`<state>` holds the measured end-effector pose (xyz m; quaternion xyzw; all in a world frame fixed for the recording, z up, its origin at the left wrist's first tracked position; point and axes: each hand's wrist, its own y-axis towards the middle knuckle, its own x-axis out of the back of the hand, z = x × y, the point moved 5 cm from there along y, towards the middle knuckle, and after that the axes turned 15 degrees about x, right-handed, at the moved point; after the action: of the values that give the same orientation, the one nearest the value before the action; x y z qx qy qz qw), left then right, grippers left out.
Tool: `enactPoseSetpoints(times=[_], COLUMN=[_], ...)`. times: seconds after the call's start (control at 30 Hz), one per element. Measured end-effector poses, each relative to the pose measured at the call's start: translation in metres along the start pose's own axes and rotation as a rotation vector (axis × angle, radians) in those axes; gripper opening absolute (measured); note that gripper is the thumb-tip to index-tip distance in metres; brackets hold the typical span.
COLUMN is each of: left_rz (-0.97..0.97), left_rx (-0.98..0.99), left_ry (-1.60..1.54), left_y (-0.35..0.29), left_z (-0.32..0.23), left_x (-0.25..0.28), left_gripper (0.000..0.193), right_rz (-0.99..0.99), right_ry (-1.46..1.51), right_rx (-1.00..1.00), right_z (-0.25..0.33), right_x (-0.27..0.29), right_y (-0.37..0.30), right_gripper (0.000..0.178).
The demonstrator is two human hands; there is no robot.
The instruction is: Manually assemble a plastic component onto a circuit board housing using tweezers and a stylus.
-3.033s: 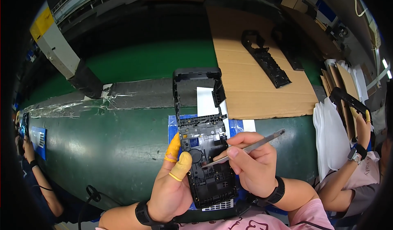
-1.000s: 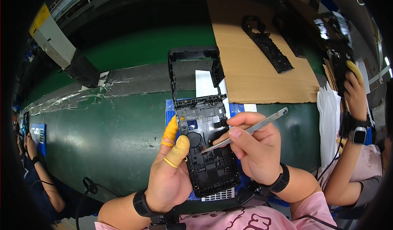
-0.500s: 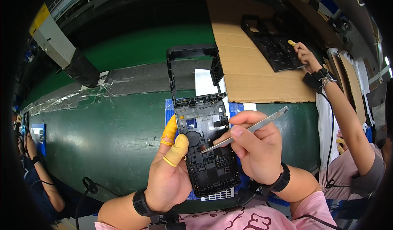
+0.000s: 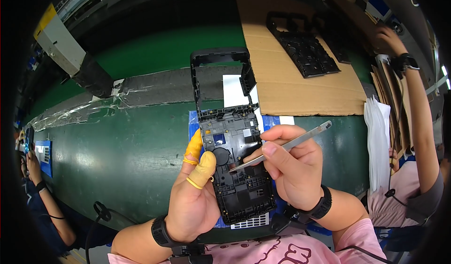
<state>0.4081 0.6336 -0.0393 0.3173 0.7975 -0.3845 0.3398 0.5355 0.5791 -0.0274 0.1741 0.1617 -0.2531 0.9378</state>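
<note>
A black plastic housing (image 4: 235, 151) with ribs, small brass-coloured inserts and an open frame at its far end lies tilted before me. My left hand (image 4: 192, 193) grips its left edge, with yellow finger cots on the thumb and a finger. In my right hand (image 4: 293, 165) is a pair of metal tweezers (image 4: 300, 139), held between thumb and fingers. Their tips touch or hover just over a small slot in the housing's middle, below a round recess. Whether the tips hold anything is too small to tell.
Under the housing is a blue sheet (image 4: 193, 123). Cardboard (image 4: 286, 95) covers the table's far right, with more black housings (image 4: 310, 53) on it. White sheets (image 4: 377, 142) stand at the right. A co-worker's arm (image 4: 418, 104) reaches in there; another co-worker's hand (image 4: 34, 168) is far left.
The co-worker on the right has let go of the black housing on the cardboard and moved that hand up and right. My hands, tweezers and housing have barely shifted.
</note>
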Motion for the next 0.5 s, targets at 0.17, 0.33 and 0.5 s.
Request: enactPoseSetpoints(times=[0.17,0.33,0.5], left_rz=[0.009,-0.114,-0.132], left_rx=[-0.01,-0.062,-0.057], left_ry=[-0.011,0.1,0.194], left_y=[-0.003,-0.008,0.003], left_z=[0.0,0.0,-0.001], left_x=[-0.001,0.002,0.003], left_gripper=[0.046,0.053,0.064], right_rz=[0.001,-0.005,-0.089], right_ry=[-0.035,-0.059,-0.056], right_rx=[0.007,0.01,-0.049], right_z=[0.001,0.002,0.012], right_x=[-0.002,-0.006,0.007], right_y=[-0.004,-0.006,0.007], right_gripper=[0.017,0.016,0.014])
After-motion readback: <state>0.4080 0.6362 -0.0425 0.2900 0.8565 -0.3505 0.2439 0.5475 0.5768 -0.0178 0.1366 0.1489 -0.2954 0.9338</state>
